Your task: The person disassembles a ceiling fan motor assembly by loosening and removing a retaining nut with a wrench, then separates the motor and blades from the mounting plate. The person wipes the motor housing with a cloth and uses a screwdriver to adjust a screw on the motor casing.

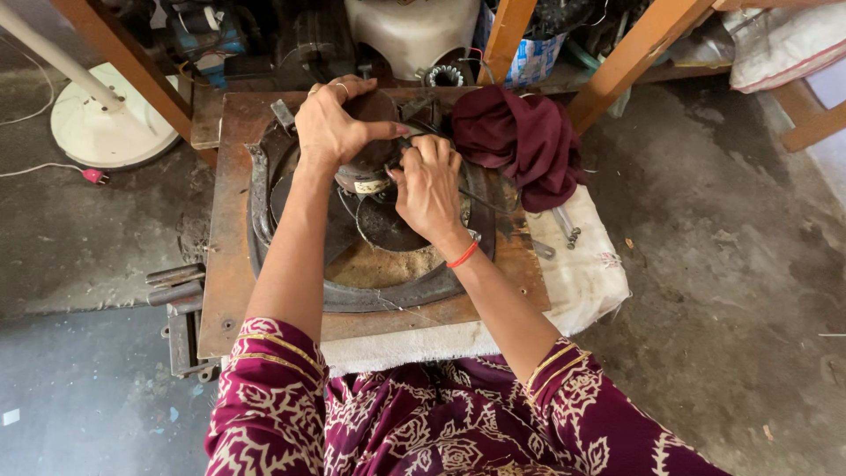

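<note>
So the left hand (330, 123) is clamping down over the top of a small round motor (366, 172) sitting in the middle of a dark metal fan frame (264, 211), fingers curled closed around its casing. The right hand (429, 185) is pinching something thin right at the motor's side, looks like a wire, though it's too small to say for sure; that grip is closed too.

My guess is that motor is a dense, heavy little lump for its size, rigid, probably greasy and a bit slick. Taking it around the casing like the left hand is doing seems the sane spot. The wiring coming off it looks thin and easy to snap, so I wouldn't tug there. The blades (388, 225) under it look like thin sheet metal, likely sharp-edged and bendy.

All of it is sitting on a rusty metal plate (231, 264) serving as the counter, laid over a white cloth (586, 273). A maroon rag (520, 137) is bunched just beside the frame, with a couple of small metal tools (567, 225) near it. Around that: rough concrete floor (723, 264), orange wooden legs (630, 57), and a white fan base (106, 123) off to the left.
</note>
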